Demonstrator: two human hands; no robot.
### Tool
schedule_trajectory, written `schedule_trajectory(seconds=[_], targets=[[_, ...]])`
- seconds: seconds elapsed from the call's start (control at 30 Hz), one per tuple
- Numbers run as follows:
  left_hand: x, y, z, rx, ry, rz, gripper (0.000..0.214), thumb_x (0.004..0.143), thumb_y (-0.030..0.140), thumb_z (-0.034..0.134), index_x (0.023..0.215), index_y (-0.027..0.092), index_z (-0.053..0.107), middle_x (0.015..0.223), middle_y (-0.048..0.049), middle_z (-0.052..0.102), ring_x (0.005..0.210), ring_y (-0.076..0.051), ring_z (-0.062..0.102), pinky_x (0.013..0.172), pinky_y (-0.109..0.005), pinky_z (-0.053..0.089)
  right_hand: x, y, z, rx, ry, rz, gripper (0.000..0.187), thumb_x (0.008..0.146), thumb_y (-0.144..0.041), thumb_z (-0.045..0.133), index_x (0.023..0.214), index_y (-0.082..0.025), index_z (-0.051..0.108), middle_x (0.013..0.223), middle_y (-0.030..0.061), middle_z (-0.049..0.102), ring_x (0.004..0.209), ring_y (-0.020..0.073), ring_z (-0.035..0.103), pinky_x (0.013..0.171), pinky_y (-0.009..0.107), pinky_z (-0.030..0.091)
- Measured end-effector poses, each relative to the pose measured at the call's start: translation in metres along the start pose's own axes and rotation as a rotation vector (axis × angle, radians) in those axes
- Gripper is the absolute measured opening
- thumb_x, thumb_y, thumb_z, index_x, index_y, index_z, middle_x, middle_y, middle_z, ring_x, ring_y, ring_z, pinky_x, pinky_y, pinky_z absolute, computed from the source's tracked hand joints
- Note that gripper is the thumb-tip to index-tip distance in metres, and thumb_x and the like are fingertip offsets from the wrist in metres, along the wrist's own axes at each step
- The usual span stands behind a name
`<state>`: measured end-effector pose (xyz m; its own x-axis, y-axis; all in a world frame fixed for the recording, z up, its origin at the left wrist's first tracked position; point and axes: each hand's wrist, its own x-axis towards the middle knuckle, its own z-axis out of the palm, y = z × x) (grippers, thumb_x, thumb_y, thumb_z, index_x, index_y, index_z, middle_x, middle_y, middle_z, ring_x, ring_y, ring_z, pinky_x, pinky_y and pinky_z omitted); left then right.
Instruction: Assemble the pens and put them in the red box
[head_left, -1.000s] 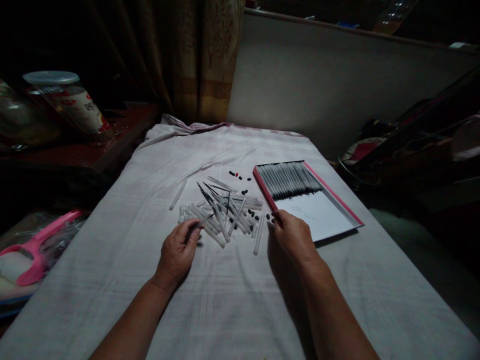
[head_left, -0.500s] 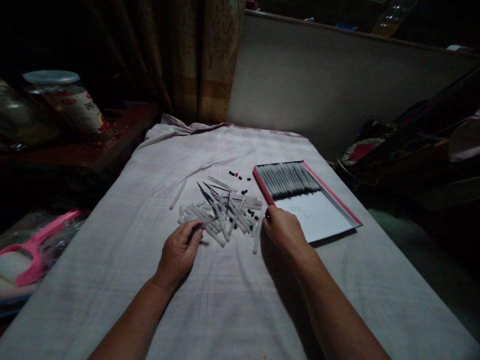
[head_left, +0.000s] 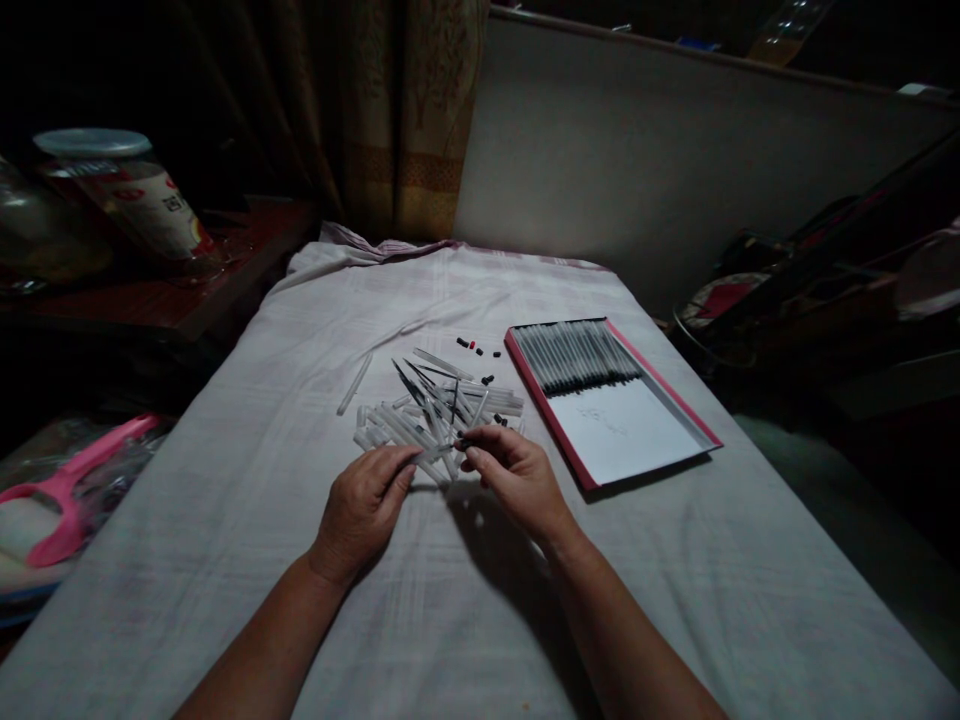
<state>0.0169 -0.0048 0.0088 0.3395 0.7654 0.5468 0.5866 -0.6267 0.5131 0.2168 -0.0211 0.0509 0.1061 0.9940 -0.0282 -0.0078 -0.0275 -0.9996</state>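
Observation:
A heap of clear pen barrels (head_left: 431,412) with thin dark refills and small black caps (head_left: 499,420) lies on a white cloth (head_left: 450,600). My left hand (head_left: 362,510) pinches a clear pen barrel by its near end. My right hand (head_left: 517,480) is closed in a pinch just right of it, holding a small black piece at the barrel's other end. Both hands meet at the near edge of the heap.
An open pink-rimmed box (head_left: 637,440) with a row of finished pens (head_left: 574,355) lies to the right. A side table at left bears a jar (head_left: 124,200). A pink handled tool (head_left: 67,490) lies low left. A curtain and a wall stand behind.
My right hand has moved left from beside the box to meet my left hand. The left hand has stayed in place with its barrel.

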Motion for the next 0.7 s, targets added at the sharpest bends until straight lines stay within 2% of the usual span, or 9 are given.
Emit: schedule_trajectory(seconds=[0.3, 0.5, 0.57, 0.67, 0.7], targets=[[0.0, 0.003, 0.0, 0.003, -0.029, -0.007, 0.02, 0.096, 0.026, 0.05, 0.107, 0.02, 0.066, 0.095, -0.0065, 0.074, 0.088, -0.019, 0.07, 0.08, -0.032, 0.055, -0.002, 0.013, 0.001, -0.137, -0.025, -0.075, 0.018, 0.078, -0.028, 0.061, 0.091, -0.019, 0.071, 0.081, 0.0037, 0.073, 0.068, 0.0164, 0.069, 0.065, 0.028, 0.055], [-0.001, 0.003, -0.001, -0.012, -0.043, 0.03, 0.02, 0.095, 0.024, 0.051, 0.108, 0.019, 0.065, 0.094, -0.0063, 0.074, 0.086, -0.018, 0.07, 0.079, -0.031, 0.055, -0.003, 0.014, -0.006, -0.456, -0.067, -0.289, 0.019, 0.085, -0.027, 0.056, 0.092, -0.02, 0.071, 0.086, 0.0052, 0.074, 0.077, 0.0173, 0.068, 0.073, 0.028, 0.052], [0.0, 0.004, -0.001, -0.018, -0.048, 0.044, 0.019, 0.095, 0.025, 0.052, 0.107, 0.02, 0.066, 0.092, -0.0061, 0.075, 0.084, -0.018, 0.07, 0.077, -0.031, 0.055, -0.003, 0.014, -0.009, -0.616, -0.085, -0.338, 0.02, 0.089, -0.029, 0.053, 0.084, -0.02, 0.07, 0.078, 0.0043, 0.072, 0.072, 0.0163, 0.066, 0.069, 0.026, 0.049], [0.0, 0.005, -0.001, -0.017, -0.071, 0.044, 0.019, 0.095, 0.025, 0.053, 0.106, 0.021, 0.067, 0.092, -0.006, 0.075, 0.084, -0.019, 0.07, 0.077, -0.031, 0.055, -0.004, 0.013, -0.012, -0.791, -0.141, -0.316, 0.034, 0.094, -0.033, 0.046, 0.069, -0.02, 0.065, 0.062, 0.0015, 0.064, 0.059, 0.0142, 0.059, 0.06, 0.024, 0.044], [0.0, 0.005, -0.001, -0.017, -0.079, 0.039, 0.019, 0.095, 0.025, 0.053, 0.106, 0.021, 0.067, 0.092, -0.0061, 0.075, 0.084, -0.019, 0.07, 0.078, -0.032, 0.055, -0.005, 0.013, -0.014, -0.802, -0.156, -0.302, 0.034, 0.094, -0.034, 0.045, 0.069, -0.02, 0.064, 0.062, 0.0012, 0.063, 0.058, 0.0141, 0.058, 0.059, 0.024, 0.043]])
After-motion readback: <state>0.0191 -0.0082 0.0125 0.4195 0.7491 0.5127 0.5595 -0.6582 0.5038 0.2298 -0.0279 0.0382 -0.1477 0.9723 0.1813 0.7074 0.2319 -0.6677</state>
